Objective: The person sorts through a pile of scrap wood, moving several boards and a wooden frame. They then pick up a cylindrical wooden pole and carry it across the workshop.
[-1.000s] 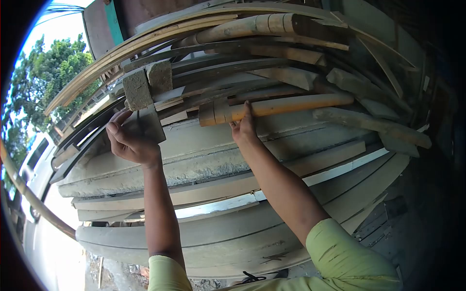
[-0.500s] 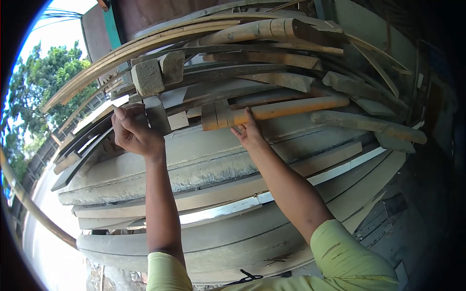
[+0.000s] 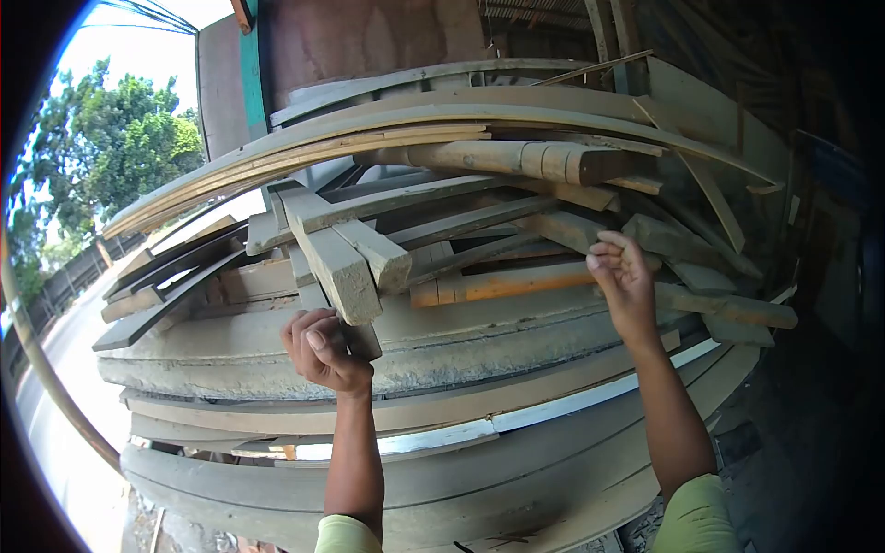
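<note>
My left hand (image 3: 323,350) is closed at the near end of a dusty wooden beam (image 3: 363,340), its fingers curled around the side. Just above it, two pale squared wooden beams (image 3: 346,276) jut toward me, lying across other timber. My right hand (image 3: 627,286) is raised at the right with fingers loosely curled and apart from the thumb, and nothing shows in it. Behind that hand lies an orange-brown wooden post (image 3: 516,284), its right end partly hidden by the hand.
Long thin wooden strips (image 3: 304,152) run across the top of the pile. A rounded timber with grooves (image 3: 498,158) lies beneath them. Large grey planks (image 3: 369,488) are stacked low in front. A teal post (image 3: 253,78) stands behind, and a road (image 3: 64,396) runs at the left.
My right hand has let go of the orange-brown post and moved right. My left hand has come lower and toward the right with the beam end. The two pale beams extend farther toward me.
</note>
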A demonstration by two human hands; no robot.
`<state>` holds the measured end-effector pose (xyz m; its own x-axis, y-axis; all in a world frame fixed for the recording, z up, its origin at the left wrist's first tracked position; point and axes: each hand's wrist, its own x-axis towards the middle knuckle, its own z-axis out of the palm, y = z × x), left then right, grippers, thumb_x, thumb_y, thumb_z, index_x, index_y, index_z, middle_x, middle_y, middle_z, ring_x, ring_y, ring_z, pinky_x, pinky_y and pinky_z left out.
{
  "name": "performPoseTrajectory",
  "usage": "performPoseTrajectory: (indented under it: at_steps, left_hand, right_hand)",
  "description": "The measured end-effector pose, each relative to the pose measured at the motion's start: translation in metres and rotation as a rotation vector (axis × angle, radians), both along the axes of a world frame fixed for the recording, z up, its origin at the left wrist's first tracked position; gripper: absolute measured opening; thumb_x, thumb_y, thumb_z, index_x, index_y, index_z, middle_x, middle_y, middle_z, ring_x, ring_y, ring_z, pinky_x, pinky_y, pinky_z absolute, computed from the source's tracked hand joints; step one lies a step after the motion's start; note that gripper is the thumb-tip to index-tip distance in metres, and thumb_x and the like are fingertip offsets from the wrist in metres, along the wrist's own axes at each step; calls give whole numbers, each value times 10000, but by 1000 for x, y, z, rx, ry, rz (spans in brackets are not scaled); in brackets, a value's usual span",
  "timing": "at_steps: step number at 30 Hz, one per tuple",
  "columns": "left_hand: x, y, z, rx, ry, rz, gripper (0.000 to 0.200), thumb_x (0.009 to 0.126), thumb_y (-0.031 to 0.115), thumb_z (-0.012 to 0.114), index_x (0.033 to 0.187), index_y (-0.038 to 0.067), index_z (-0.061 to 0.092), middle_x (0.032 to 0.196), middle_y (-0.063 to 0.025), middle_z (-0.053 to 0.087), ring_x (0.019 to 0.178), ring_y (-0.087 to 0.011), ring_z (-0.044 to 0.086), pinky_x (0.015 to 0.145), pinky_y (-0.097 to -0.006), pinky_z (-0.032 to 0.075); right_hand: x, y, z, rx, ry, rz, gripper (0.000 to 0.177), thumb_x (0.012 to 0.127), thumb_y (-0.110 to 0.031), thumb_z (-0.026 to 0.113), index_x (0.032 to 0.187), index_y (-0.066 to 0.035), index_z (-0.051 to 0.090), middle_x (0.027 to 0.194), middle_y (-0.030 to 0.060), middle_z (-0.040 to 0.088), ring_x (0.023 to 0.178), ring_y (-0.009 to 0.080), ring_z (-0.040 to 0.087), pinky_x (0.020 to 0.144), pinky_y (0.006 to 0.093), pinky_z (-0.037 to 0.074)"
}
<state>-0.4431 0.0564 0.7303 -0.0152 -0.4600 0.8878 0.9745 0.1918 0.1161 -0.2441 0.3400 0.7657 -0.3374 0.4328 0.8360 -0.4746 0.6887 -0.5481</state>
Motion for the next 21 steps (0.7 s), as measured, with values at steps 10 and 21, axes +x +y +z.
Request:
performPoseTrajectory:
  at_steps: [10,21]
  left_hand:
    - [3,-8,-40,-16,-69,44,444,967,227,318,716,-19,590,802,-130,600,878,-271,496,857,-440,385]
    - [4,-15,-61,-94,-144,24,416,983,249,309,903,-42,595,1042,-165,541,1033,-281,483,917,-435,364]
  right_hand:
    - [-5,-27,83,759,9,-627,466,759,-242,747,1151,-77,557,1155,106,543,1099,295,497,937,410,376]
    - [-33,-31,78,857,-121,-693,545,727,-287,760,1185,-105,527,1234,115,478,1207,284,418,1041,473,262]
